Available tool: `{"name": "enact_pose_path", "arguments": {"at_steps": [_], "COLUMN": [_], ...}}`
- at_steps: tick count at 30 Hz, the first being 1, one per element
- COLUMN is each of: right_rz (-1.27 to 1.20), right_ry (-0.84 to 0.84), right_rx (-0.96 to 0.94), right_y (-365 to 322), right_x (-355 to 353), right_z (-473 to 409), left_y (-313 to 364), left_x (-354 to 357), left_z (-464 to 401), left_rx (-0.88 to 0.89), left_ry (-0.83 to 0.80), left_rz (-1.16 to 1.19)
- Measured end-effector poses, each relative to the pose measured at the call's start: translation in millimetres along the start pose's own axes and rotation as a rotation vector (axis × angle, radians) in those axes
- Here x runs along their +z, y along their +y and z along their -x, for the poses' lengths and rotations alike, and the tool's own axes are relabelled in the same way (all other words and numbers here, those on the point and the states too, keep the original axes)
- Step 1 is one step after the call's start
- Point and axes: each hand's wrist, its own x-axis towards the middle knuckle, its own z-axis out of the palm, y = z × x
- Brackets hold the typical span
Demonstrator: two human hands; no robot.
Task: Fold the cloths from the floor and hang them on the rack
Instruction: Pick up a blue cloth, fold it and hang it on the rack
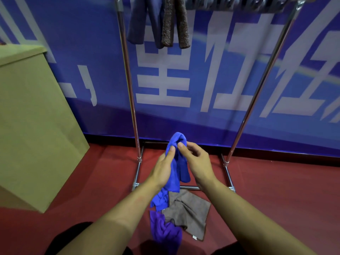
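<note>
A bright blue cloth (177, 170) hangs bunched between both hands in front of the rack's base. My left hand (163, 168) grips its left side with the thumb on top. My right hand (196, 161) pinches its upper fold with thumb and forefinger. On the red floor below lie a grey-brown cloth (189, 212), spread and creased, and a crumpled purple cloth (163, 230). The metal rack (128, 74) stands ahead; a dark blue cloth (141, 21) and a brown cloth (175, 23) hang from its top bar.
A tan cardboard box (33, 116) stands at the left, close to the rack's left post. A blue banner wall (202, 80) is right behind the rack. More dark cloths (239, 4) line the top bar to the right. Red floor (276, 190) spreads to the right.
</note>
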Motion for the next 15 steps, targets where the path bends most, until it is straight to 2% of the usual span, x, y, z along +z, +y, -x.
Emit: {"name": "enact_pose_path", "arguments": {"at_steps": [5,8,11,15], "right_rz": [0.16,0.194,0.186,0.271], "right_ry": [0.046,0.097,0.11,0.191], "right_rx": [-0.106,-0.185,-0.173,-0.237], "right_y": [10,6,-1,-14], "right_x": [0,-3,-6,-15], "right_z": [0,1,3,3], "left_y": [2,6,7,27], "left_x": [-3,-2,-3,-1], "left_z": [0,2,2,5], "left_rx": [-0.005,0.025,0.114,0.276], "left_ry": [0.004,0.0,-0.04,0.02], "left_rz": [0.014,-0.088,-0.216,-0.368]}}
